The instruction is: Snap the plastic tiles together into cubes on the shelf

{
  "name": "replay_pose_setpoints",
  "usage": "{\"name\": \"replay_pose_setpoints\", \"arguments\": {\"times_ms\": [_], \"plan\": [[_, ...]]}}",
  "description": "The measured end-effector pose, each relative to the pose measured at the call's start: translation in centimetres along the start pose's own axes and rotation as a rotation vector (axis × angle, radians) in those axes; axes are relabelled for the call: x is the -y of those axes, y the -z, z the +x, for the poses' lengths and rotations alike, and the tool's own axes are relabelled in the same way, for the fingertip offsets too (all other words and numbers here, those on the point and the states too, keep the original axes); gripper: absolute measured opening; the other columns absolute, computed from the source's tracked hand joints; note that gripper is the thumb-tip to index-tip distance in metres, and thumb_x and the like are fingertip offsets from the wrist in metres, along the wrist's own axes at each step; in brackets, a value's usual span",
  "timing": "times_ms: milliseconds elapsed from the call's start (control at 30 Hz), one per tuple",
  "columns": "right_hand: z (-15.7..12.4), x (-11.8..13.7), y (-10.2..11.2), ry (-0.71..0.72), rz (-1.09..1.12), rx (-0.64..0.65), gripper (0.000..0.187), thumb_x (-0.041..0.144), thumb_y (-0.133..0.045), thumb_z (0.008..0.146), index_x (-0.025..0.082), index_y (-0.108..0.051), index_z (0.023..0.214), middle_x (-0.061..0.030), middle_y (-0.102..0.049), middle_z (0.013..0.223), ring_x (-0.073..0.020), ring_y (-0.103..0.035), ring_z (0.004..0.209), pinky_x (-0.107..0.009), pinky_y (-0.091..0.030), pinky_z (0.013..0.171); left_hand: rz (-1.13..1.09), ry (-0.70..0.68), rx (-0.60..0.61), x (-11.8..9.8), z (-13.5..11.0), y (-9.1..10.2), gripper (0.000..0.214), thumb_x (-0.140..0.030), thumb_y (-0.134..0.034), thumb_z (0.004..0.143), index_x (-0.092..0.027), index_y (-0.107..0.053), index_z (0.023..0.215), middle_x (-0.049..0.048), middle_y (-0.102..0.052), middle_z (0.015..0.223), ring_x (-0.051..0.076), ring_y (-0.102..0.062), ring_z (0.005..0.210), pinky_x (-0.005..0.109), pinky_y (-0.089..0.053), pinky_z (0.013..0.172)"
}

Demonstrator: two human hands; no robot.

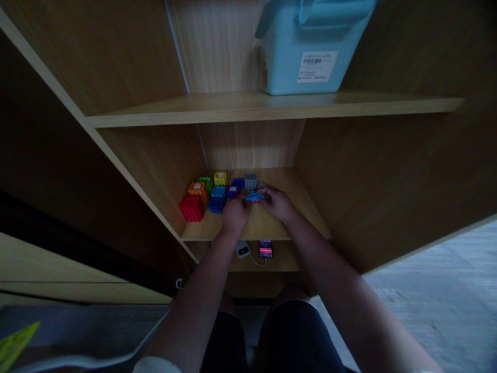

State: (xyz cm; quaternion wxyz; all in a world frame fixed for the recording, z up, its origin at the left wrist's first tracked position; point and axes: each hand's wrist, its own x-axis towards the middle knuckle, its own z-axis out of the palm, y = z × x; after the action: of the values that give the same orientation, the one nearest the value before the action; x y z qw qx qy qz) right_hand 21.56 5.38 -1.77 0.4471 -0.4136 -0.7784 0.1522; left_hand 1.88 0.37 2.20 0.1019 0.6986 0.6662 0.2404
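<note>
Holding blue piece (pixel 254 196) inside wooden cabinet (pixel 373 181)

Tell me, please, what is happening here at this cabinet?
A person is handling a small blue piece over a cabinet shelf. The right hand seems to grip it, while the left hand is at its other side, its grip hard to make out. A red block, an orange block and others stand to the left; a grey block is behind. A light-blue box sits on the shelf above.
</note>
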Motion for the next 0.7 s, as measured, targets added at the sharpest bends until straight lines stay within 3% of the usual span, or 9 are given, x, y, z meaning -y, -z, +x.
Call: {"name": "replay_pose_setpoints", "arguments": {"times_ms": [333,700], "plan": [[-0.03,-0.38,-0.14,-0.037,0.008,0.001,0.029,0.019,-0.073,0.085,0.026,-0.074,0.114,-0.0072,-0.079,0.117,-0.0244,-0.075,0.107,-0.043,-0.059,0.101,-0.022,-0.03,-0.01,0.47,0.31,-0.46,0.028,-0.034,-0.058,0.103,-0.024,-0.076,0.122,0.0082,-0.082,0.111,0.023,-0.077,0.107,0.027,-0.056,0.091],[-0.05,-0.22,0.03,-0.049,0.026,-0.002,0.023,0.022,-0.075,0.085,0.025,-0.076,0.108,-0.0056,-0.08,0.109,-0.0225,-0.076,0.097,-0.04,-0.06,0.095,-0.021,-0.019,-0.017,0.34,0.18,-0.35,0.028,-0.035,-0.057,0.103,-0.023,-0.077,0.119,0.0104,-0.082,0.111,0.024,-0.077,0.107,0.028,-0.056,0.091]]}}
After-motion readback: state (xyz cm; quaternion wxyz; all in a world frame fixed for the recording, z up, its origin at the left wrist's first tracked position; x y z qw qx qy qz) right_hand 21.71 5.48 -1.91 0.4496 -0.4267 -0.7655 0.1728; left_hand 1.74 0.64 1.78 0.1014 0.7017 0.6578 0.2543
